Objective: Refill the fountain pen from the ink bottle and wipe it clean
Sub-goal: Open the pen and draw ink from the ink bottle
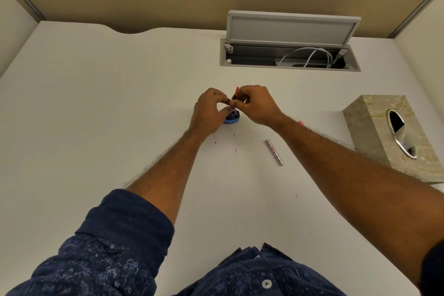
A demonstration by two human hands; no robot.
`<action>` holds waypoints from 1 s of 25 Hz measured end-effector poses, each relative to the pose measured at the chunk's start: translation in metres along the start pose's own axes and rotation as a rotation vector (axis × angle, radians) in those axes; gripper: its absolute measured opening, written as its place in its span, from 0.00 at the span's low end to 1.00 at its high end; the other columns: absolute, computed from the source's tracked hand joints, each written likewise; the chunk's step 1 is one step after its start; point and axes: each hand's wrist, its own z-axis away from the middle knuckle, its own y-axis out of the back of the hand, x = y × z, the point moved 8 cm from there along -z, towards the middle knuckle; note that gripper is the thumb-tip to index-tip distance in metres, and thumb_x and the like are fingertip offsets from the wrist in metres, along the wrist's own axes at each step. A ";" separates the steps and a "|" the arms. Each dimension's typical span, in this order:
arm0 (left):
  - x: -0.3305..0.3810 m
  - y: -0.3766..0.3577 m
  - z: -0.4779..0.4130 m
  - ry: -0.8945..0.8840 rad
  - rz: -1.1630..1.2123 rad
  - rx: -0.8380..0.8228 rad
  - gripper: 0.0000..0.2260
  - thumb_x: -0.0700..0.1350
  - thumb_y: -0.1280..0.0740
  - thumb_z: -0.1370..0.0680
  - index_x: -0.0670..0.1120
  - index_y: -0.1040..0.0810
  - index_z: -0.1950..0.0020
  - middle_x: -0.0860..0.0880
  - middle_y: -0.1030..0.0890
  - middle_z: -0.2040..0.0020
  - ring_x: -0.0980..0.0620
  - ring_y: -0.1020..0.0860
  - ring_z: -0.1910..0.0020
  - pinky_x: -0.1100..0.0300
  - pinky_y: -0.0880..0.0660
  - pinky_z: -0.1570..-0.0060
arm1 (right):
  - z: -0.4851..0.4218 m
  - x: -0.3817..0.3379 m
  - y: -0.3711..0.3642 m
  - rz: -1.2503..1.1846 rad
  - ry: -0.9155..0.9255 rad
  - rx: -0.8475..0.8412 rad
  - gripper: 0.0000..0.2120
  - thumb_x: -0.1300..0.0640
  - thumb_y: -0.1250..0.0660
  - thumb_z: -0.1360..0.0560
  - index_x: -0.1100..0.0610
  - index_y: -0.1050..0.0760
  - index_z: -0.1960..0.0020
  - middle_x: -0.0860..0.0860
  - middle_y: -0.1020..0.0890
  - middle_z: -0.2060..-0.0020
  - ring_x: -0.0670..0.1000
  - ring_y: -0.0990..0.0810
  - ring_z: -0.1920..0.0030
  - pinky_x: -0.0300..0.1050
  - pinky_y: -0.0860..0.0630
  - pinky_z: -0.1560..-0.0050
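White desk (96,108) filled most of the frame. Open cable hatch (292,30) sat upper right, tissue box (371,127) at the right edge. Hands met at centre. Right hand (258,107) pinched the pen (235,95) (red end up) just above the ink bottle (232,118). Left hand (208,114) was curled, fingertips touching the right's; couldn't tell what it gripped. Silver tube (274,152) lay lower right of the bottle, apart. Ink drops (235,150) sat just below the bottle.

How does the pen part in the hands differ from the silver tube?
The pen part is red and dark; the tube is silver. The pen part stands nearly upright over the ink bottle, pinched by the left hand and right hand; the tube lies flat on the desk, untouched. Both are slim.
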 end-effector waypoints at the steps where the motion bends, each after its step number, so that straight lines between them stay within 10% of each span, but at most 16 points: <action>1: 0.001 0.000 0.001 -0.012 0.008 -0.002 0.13 0.46 0.28 0.26 0.42 0.19 0.44 0.45 0.21 0.43 0.47 0.24 0.43 0.50 0.26 0.40 | 0.001 0.000 0.000 -0.006 -0.003 0.005 0.10 0.54 0.30 0.25 0.60 0.19 0.49 0.51 0.18 0.58 0.48 0.21 0.60 0.39 0.25 0.55; 16: -0.013 0.014 0.030 -0.001 0.129 -0.005 0.25 0.47 0.25 0.29 0.47 0.26 0.34 0.49 0.23 0.40 0.52 0.24 0.44 0.61 0.27 0.46 | 0.039 0.031 0.021 -0.266 -0.167 0.141 0.04 0.61 0.29 0.29 0.60 0.17 0.55 0.50 0.16 0.63 0.46 0.19 0.63 0.37 0.23 0.58; 25: -0.013 0.012 0.040 0.053 0.086 0.025 0.23 0.46 0.25 0.29 0.45 0.25 0.36 0.48 0.23 0.39 0.50 0.24 0.43 0.51 0.25 0.41 | 0.063 0.057 0.009 -0.467 -0.333 0.135 0.04 0.61 0.29 0.28 0.61 0.17 0.56 0.56 0.14 0.63 0.49 0.18 0.67 0.41 0.22 0.62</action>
